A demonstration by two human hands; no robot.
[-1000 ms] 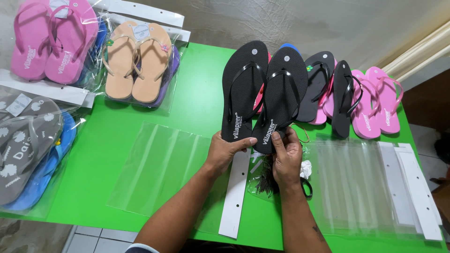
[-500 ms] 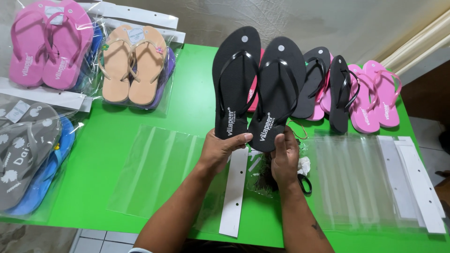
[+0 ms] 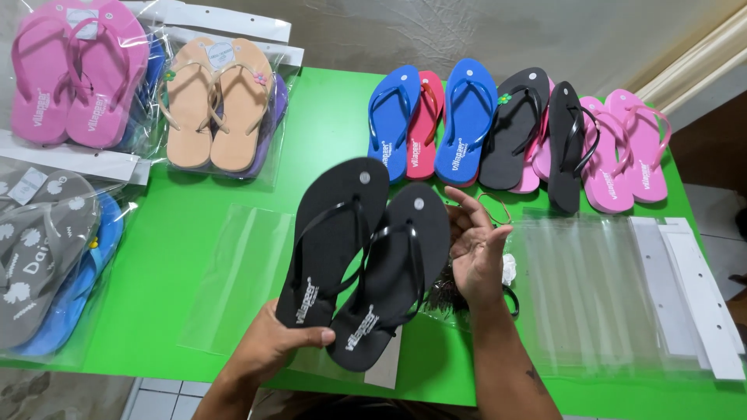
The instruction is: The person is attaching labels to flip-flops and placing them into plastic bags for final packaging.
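A green table (image 3: 194, 233) holds a row of loose blue, red, black and pink flip-flops (image 3: 517, 128) along its far edge. Bagged pink (image 3: 78, 74), tan (image 3: 214, 101) and grey pairs (image 3: 39, 249) lie left; clear plastic bags (image 3: 591, 295) and white card strips (image 3: 692, 288) lie right.

Two bare forearms enter from the near edge of the scene. No sleeves, gloves, watch or wristbands are visible on either arm. The left hand (image 3: 274, 348) carries no rings that can be seen; its thumbnail is short and unpainted. The right hand (image 3: 476, 253) likewise shows no jewellery. The right forearm bears a small dark tattoo near the near edge; its design is too small to resolve.
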